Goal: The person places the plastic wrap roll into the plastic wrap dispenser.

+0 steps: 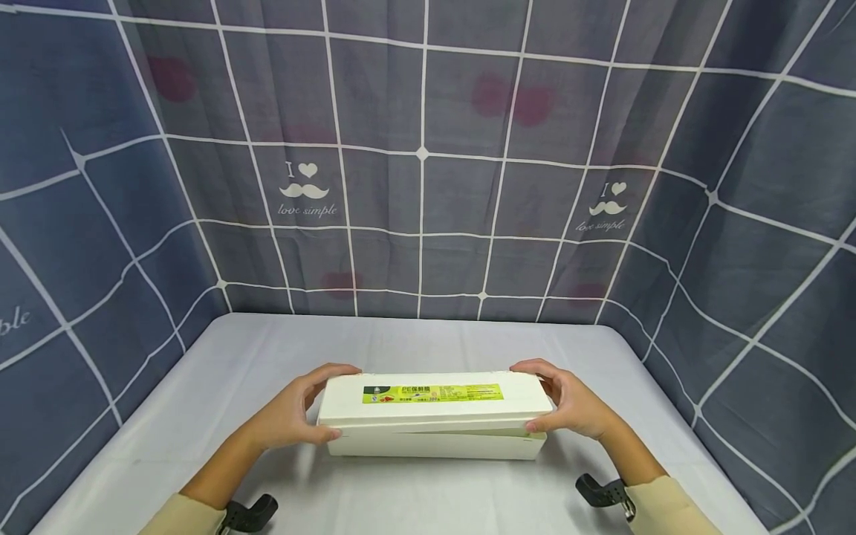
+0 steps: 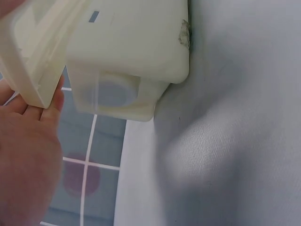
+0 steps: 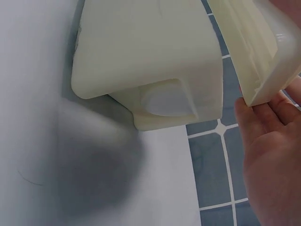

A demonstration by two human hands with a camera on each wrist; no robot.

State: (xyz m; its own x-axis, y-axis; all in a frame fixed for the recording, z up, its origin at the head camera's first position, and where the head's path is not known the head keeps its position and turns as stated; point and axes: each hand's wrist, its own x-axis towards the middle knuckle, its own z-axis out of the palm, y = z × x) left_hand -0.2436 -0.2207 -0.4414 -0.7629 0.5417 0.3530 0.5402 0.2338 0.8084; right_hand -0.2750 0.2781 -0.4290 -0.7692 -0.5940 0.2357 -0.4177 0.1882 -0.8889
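White lid [image 1: 428,414] in head view: tilted above box [image 1: 435,447] on table [image 1: 414,345]; left hand [image 1: 301,405], right hand [image 1: 571,401] grip opposite ends, fingers part-curled. Left wrist view: fingers hold lid corner. Right wrist view: lid end clear of box.

- My head feed looks forward and down over the counter [image 1: 435,498], toward its far edge and the curtain [image 1: 377,189]; sitting farthest back, it takes in both far corners.
- My left wrist feed, rolled sideways, looks from close beside the left hand [image 1: 290,412] at one end of the box [image 1: 438,447].
- My right wrist feed, rolled the opposite way, faces the other end from close by the right hand [image 1: 578,405].
- All three share box, lid [image 1: 435,414], counter and curtain.
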